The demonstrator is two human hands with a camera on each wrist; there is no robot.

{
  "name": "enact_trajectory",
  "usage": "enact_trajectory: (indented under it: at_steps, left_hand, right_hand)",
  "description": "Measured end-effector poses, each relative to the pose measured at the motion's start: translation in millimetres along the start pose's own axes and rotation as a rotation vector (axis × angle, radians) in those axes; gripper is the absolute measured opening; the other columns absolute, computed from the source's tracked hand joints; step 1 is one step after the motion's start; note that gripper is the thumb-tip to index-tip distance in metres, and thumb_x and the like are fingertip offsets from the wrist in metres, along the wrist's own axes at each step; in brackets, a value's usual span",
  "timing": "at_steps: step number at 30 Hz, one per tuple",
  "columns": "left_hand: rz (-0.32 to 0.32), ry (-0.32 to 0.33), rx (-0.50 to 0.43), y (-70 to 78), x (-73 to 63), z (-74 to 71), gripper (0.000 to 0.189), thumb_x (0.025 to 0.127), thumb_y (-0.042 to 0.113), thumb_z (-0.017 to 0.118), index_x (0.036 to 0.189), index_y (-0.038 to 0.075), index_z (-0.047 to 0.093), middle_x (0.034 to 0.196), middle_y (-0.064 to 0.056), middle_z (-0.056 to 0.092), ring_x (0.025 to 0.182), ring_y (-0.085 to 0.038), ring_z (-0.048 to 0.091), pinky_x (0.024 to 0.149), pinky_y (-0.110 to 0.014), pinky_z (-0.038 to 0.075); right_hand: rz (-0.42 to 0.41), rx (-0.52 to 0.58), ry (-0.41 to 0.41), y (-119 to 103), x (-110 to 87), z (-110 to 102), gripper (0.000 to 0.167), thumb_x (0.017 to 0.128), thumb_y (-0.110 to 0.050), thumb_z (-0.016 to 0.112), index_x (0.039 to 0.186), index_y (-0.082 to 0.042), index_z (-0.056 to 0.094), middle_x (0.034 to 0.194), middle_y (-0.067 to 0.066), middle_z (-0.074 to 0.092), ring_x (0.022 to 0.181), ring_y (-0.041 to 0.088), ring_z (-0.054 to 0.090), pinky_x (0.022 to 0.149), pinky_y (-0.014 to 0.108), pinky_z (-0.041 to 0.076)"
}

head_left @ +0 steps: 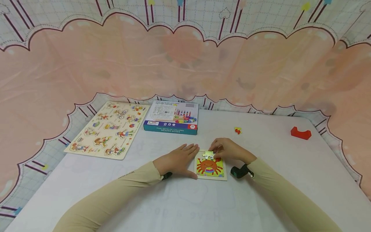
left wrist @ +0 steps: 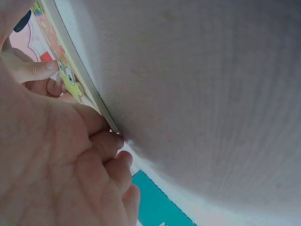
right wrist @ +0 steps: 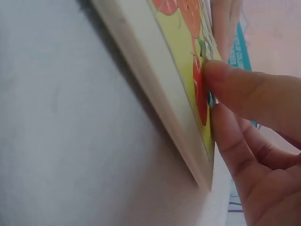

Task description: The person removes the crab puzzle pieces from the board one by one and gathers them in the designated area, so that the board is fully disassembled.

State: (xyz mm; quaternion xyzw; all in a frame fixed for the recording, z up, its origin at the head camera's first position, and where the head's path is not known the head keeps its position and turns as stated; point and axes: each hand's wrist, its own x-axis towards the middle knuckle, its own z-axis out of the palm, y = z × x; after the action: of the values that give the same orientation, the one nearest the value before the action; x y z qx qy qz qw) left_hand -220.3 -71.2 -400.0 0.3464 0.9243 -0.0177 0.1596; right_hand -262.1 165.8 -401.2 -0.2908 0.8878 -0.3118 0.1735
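A small wooden jigsaw board (head_left: 210, 178) with a smiling red crab picture lies on the white table. My left hand (head_left: 180, 161) rests along its left side, fingers extended and thumb by the lower left corner; in the left wrist view its fingertips are right at the board's edge. With thumb and fingers my right hand (head_left: 229, 149) pinches a yellow puzzle piece (head_left: 208, 155) over the upper part of the picture. The piece sits askew there, and eyes show on it in the left wrist view. Another puzzle piece (head_left: 238, 130), red and yellow, lies loose beyond the right hand.
A teal-edged box (head_left: 171, 117) of column beads stands behind the left hand. To its left lies a large board (head_left: 111, 129) with cartoon figures. A red notched block (head_left: 301, 133) is at the far right. Patterned cloth (head_left: 185, 64) hangs behind the table.
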Motion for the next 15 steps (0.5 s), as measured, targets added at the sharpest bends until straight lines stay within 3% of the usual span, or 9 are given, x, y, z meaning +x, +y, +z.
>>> enact_trajectory:
  at_steps: [7,15]
  left_hand:
    - [-0.007,-0.008,-0.011,0.3,-0.5,-0.6,0.107,0.073,0.073,0.057,0.152,0.013,0.014,0.159,-0.003,0.013,0.148,-0.021,0.011,0.121,-0.04,0.009]
    - [-0.006,-0.01,-0.019,0.1,-1.1,-1.0,0.107,0.074,0.072,0.056,0.152,0.013,0.014,0.16,-0.003,0.012,0.148,-0.021,0.01,0.121,-0.04,0.008]
  right_hand:
    - [-0.004,-0.012,-0.042,-2.6,0.1,-2.5,0.026,0.081,-0.014,0.074,0.106,-0.008,0.071,0.099,0.004,0.062,0.084,0.013,0.054,0.079,0.019,0.05]
    - [-0.034,-0.027,-0.013,-3.3,1.0,-0.8,0.029,0.078,-0.015,0.076,0.105,-0.005,0.071,0.087,0.003,0.062,0.077,0.012,0.052,0.07,0.018,0.048]
